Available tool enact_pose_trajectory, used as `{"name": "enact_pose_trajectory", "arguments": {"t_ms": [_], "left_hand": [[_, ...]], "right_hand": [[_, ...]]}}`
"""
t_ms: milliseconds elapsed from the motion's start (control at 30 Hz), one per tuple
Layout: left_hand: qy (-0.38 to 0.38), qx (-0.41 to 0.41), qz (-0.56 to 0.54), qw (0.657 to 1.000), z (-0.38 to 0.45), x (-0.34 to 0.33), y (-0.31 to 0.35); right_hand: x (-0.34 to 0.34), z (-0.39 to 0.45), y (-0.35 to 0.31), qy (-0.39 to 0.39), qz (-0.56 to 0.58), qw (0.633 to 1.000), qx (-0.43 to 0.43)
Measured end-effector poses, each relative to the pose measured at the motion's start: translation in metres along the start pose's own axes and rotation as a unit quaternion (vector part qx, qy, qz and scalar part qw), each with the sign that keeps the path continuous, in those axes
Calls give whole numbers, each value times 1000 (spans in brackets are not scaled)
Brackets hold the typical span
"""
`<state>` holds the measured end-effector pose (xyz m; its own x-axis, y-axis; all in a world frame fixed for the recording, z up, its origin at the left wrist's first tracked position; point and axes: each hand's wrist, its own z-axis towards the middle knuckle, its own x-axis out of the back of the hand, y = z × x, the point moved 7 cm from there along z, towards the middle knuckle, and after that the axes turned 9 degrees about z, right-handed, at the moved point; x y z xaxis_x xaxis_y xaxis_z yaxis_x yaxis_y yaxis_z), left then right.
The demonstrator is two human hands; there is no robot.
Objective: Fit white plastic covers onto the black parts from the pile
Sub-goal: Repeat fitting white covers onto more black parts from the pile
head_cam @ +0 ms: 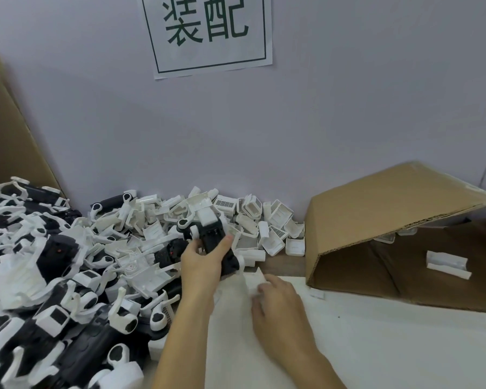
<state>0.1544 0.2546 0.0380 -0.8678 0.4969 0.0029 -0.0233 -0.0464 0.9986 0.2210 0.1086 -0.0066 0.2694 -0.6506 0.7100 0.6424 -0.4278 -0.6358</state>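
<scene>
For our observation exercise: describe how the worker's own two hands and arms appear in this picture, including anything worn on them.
Both the left hand and the right hand are bare, with no gloves. No rings, watch or bracelet show. Both forearms are uncovered as far as the picture's lower edge, so no sleeves are visible. No markings appear.

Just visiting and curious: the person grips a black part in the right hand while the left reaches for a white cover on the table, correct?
Not quite: the hands are swapped. The head view shows the left hand gripping the black part, while the right hand reaches for the white cover on the table.
</scene>
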Motion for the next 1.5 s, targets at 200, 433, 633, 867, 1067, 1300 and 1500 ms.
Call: {"name": "enact_pose_trajectory", "arguments": {"t_ms": [200, 433, 633, 867, 1067, 1300, 1500], "left_hand": [[-21, 8, 9, 1000, -4, -6, -4], [-16, -13, 6, 1000, -5, -8, -2], [-61, -9, 11, 998, -6, -23, -9], [-126, -23, 31, 991, -17, -48, -18], [-189, 3, 27, 982, -27, -64, -26], [-213, 15, -3, 977, -35, -67, -18], [-281, 13, -7, 960, -46, -79, -14]], "right_hand": [[11, 1, 8, 38, 8, 998, -42], [25, 1, 5, 132, 194, 972, 0], [26, 5, 30, 143, 463, 866, -124], [11, 11, 36, 109, 707, 675, -183], [25, 11, 40, 118, 639, 746, -144], [35, 3, 26, 195, 424, 882, -60], [37, 3, 23, 207, 375, 903, -31]]}}
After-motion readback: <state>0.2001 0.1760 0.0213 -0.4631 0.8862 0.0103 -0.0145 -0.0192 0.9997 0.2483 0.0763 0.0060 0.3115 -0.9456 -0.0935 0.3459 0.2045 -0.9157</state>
